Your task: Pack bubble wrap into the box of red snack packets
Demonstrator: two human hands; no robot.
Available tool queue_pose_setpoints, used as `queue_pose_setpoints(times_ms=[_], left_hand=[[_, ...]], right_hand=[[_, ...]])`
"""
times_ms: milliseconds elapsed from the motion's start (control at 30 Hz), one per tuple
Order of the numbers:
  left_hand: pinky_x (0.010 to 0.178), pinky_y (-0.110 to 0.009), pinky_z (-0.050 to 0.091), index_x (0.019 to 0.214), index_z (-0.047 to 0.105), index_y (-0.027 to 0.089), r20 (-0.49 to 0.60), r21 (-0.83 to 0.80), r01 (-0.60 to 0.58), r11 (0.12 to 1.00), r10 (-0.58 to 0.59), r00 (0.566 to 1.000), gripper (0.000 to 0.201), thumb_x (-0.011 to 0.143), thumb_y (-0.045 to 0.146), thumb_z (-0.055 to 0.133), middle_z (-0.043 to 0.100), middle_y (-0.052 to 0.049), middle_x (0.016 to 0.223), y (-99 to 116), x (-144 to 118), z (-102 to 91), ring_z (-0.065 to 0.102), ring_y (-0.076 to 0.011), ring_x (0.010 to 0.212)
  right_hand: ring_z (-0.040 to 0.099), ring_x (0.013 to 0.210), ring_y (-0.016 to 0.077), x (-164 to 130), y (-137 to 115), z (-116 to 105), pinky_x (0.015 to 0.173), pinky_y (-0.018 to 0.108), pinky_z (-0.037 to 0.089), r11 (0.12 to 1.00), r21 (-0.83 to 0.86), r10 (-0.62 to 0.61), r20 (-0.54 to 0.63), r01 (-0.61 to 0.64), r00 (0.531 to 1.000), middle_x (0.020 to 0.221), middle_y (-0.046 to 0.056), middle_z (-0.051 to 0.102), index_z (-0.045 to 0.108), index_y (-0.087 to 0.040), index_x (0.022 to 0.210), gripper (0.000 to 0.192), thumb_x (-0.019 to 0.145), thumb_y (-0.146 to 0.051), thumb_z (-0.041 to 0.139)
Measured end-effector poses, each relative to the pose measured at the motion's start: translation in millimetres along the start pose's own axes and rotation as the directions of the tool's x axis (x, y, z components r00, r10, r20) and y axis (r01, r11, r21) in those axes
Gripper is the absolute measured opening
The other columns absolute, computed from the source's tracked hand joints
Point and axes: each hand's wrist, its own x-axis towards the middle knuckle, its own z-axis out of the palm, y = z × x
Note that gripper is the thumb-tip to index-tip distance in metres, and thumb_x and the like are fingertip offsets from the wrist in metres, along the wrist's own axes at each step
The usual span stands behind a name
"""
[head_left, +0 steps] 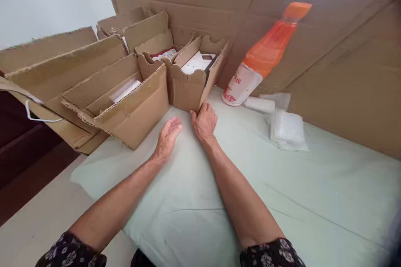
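We see a pale green cloth-covered surface [313, 200] carrying open brown cardboard boxes [191, 79] at its far edge, a leaning orange-and-white plastic packet [263, 56], and white wrapped packs [286, 131] beside it.

My two bare forearms, left hand [167, 135], right hand [204, 122], short dark sleeves [271, 255] with small pale floral print

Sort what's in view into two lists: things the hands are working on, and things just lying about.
In hand:
- right hand, fingertips against the small cardboard box
- left hand, open on the pale green cloth, beside the larger cardboard box

Lying about:
- orange bottle leaning on the cardboard wall
- white wrapped packets
- folded cardboard stack
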Motion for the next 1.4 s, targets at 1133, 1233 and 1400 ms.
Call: queue_pose_setpoints(times_ms=[1133, 1233, 1400], left_hand=[[0.118, -0.061, 0.033, 0.141, 0.058, 0.016, 0.903, 0.377, -0.923, 0.073, 0.192, 0.384, 0.057, 0.097, 0.050, 0.046, 0.051, -0.021, 0.153, -28.2, -131.0, 85.6, 0.045, -0.0385, 0.145], [0.122, -0.061, 0.028, 0.145, 0.055, 0.020, 0.958, 0.256, -0.960, 0.118, 0.106, 0.268, 0.058, 0.094, 0.048, 0.056, 0.047, -0.018, 0.158, -21.7, -172.5, 126.3, 0.040, -0.0364, 0.149], [0.124, -0.059, 0.028, 0.142, 0.057, 0.015, 0.997, 0.049, -0.963, 0.264, 0.046, 0.063, 0.065, 0.089, 0.051, 0.065, 0.047, -0.021, 0.158, -15.9, -215.1, 170.2, 0.040, -0.0376, 0.149]], right_hand=[[0.050, 0.138, 0.0279, -316.6, 250.2, -140.9, 0.111, 0.046, 0.042, 0.991, -0.034, -0.128, -0.020, 0.127, 0.992, 0.149, 0.015, 0.056, 0.066, -0.018, 0.130, 0.038, 0.097, -0.033, 0.057], [0.053, 0.134, 0.0309, -308.9, 326.7, -186.5, 0.109, 0.050, 0.041, 0.976, -0.176, 0.088, -0.234, -0.131, 0.968, 0.146, 0.018, 0.058, 0.068, -0.017, 0.125, 0.036, 0.091, -0.025, 0.055], [0.038, 0.142, 0.0363, -293.6, 446.8, -304.5, 0.106, 0.054, 0.031, 0.718, -0.435, 0.222, -0.595, -0.543, 0.772, 0.156, 0.023, 0.044, 0.056, -0.010, 0.140, 0.051, 0.097, -0.037, 0.051]])
